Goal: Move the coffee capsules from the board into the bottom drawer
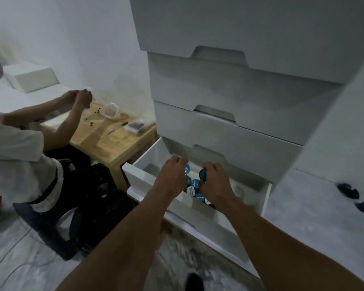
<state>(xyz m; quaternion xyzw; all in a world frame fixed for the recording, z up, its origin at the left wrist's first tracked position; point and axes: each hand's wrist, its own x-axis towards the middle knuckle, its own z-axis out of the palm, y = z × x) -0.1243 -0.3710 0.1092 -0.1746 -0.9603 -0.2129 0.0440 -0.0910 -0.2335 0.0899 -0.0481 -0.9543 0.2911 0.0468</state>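
1. Head view: the bottom drawer (135, 175) stands pulled out at centre, under the closed drawers (240, 85).
2. The left hand (172, 175) curls its fingers round a blue-lidded capsule (186, 169) above the drawer.
3. The right hand (215, 179), just beside it at 3 o'clock, pinches a second capsule (203, 174).
4. A heap of capsules (194, 189) lies in the drawer beneath both hands.
5. Loose capsules (349, 191) rest on the pale surface at 3 o'clock of the drawer.
6. At 9 o'clock, a seated person (19, 148) leans over a wooden table (114, 143).
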